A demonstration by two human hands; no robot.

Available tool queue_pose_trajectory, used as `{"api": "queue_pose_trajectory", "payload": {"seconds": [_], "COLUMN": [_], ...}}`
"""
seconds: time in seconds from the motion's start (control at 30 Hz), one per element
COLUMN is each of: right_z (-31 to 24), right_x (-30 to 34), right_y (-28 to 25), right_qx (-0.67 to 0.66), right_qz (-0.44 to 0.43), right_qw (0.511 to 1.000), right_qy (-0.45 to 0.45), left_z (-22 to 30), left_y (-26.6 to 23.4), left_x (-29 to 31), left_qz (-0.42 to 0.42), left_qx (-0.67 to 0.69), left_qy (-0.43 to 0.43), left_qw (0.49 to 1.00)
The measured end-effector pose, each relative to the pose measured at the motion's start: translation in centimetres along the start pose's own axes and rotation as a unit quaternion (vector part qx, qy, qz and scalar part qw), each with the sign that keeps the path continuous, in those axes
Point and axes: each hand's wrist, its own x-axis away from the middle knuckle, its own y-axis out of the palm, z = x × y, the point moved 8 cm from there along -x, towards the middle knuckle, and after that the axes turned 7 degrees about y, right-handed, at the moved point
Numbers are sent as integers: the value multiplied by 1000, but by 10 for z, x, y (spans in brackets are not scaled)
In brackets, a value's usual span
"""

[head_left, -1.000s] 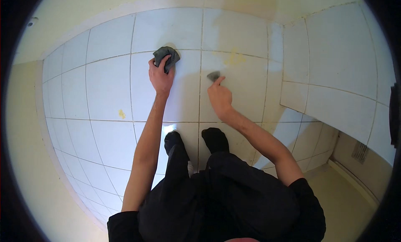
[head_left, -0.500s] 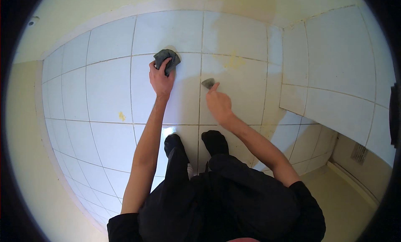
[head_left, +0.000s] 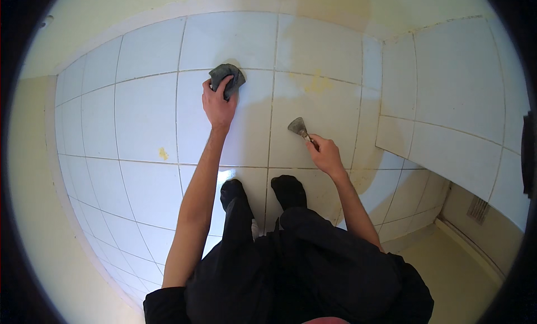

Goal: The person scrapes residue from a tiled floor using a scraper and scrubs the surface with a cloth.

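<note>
Drawn rightward over the white tiled floor [head_left: 146,114], our right hand [head_left: 326,154] grips a grey fan-bladed scraper [head_left: 298,126]; our left hand [head_left: 219,107] clasps a dark-grey cloth [head_left: 225,73] nearer the far edge. Yellow smears [head_left: 318,83] remain.

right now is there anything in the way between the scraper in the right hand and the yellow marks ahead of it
Nothing visible is: only pale tile shows between the scraper in the right hand and the yellow marks. The dark cloth in the left hand is off to the left.
</note>
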Motion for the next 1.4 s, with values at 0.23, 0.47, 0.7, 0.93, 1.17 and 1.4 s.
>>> {"api": "queue_pose_trajectory", "payload": {"seconds": [0.23, 0.47, 0.7, 0.93, 1.17, 1.4], "right_z": [-19, -85, -105, -99, -106, -107], "right_x": [-38, -68, -74, -80, -80, -88], "right_y": [-4, 13, 15, 13, 14, 23], "right_qx": [49, 313, 358, 368, 408, 429], "right_qz": [110, 146, 176, 136, 59, 91], "right_qw": [992, 938, 917, 920, 911, 898], "right_qy": [-35, -36, 0, 6, -23, -24], "left_z": [-2, -1, -1, -2, 0, -3], "left_y": [1, 1, 3, 3, 2, 1], "left_x": [0, 0, 1, 1, 1, -1], "left_qz": [-2, -1, -9, -11, -6, -2], "left_qx": [25, 20, 19, 19, 20, 18], "left_qy": [-10, 1, -8, -14, -10, -2], "left_qw": [1000, 1000, 1000, 1000, 1000, 1000]}}
